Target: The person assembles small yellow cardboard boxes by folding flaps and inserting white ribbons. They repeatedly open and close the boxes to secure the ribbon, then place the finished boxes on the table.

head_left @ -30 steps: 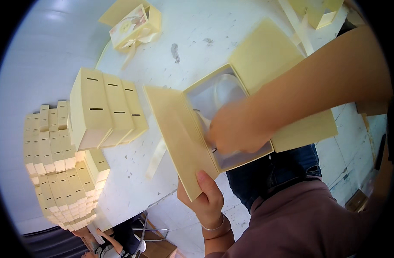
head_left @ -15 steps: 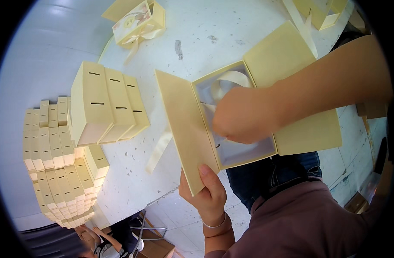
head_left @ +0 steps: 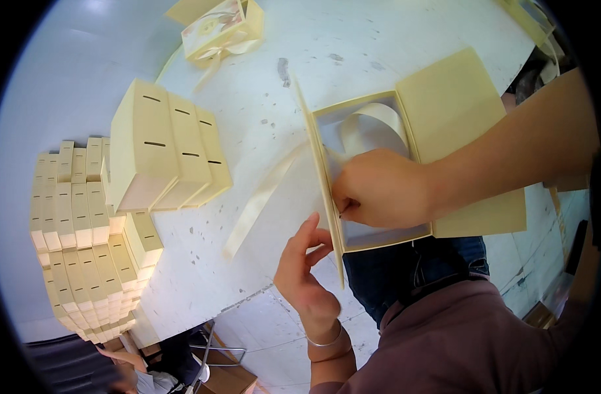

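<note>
A cream cardboard box (head_left: pixel 379 247) lies open on the table, its pale lining showing, with one wide flap (head_left: pixel 454 98) laid out to the right. Its left flap (head_left: pixel 325 190) stands nearly edge-on. My right hand (head_left: pixel 389 187) reaches inside, fingers pinched against the inner face of that flap by a slot. A cream satin ribbon (head_left: pixel 379 115) loops inside the box and runs under this hand; the pinched end is mostly hidden. The ribbon's tail stretches across the table left of the flap. Beside the flap's outer side, my left hand (head_left: pixel 307 276) is open, index finger raised.
Three slotted cream boxes (head_left: pixel 169 151) stand together at the left, before a large stack of similar boxes (head_left: pixel 84 256). A ribbon-tied box (head_left: pixel 225 33) sits at the far side. Another person's arm (head_left: pixel 126 360) shows at the lower left, near a folding chair frame (head_left: pixel 208 351).
The left flap has swung up from leaning outward to nearly upright. My left hand has let go of its edge, and my right fingers have moved down toward the lower slot.
</note>
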The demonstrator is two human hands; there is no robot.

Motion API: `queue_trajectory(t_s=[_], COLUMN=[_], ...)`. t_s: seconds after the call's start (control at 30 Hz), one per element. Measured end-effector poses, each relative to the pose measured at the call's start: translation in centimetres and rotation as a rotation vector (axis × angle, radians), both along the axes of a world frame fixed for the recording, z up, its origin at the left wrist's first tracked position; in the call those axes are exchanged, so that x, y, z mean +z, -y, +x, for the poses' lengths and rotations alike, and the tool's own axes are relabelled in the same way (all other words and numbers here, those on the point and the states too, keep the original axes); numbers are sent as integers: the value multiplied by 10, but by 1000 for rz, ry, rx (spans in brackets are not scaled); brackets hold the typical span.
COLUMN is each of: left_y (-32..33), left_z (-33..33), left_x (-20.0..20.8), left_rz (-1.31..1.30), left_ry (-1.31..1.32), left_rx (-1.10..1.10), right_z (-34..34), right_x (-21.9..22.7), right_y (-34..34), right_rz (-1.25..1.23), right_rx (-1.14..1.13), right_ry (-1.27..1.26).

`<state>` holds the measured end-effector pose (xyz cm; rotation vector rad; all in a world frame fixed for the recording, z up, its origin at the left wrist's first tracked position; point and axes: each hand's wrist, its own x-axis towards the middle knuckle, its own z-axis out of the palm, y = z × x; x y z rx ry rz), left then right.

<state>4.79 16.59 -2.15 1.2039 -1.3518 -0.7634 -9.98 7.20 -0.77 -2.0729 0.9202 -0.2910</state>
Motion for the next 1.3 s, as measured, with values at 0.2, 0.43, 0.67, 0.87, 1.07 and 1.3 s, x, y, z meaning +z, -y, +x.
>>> queue_trajectory(t_s=[0.2, 0.43, 0.67, 0.87, 1.07, 1.3], left_y=[18, 29, 1, -9, 40, 82], left_z=[8, 18, 156, 176, 114, 107], left_x=[-17, -27, -37, -22, -14, -29], left_rz=[177, 78, 278, 133, -24, 230], left_ry=[101, 322, 521, 664, 912, 875], left_rx=[-110, 21, 820, 884, 145, -13], right_z=[-4, -3, -32, -36, -48, -68], right_x=[0, -1, 31, 63, 68, 76], right_y=[-1, 2, 5, -32, -25, -16], right_rz=[61, 72, -427, -473, -558, -651], right_rx=[-48, -78, 226, 569, 706, 672], right_ry=[-27, -56, -35, -327, -489, -718])
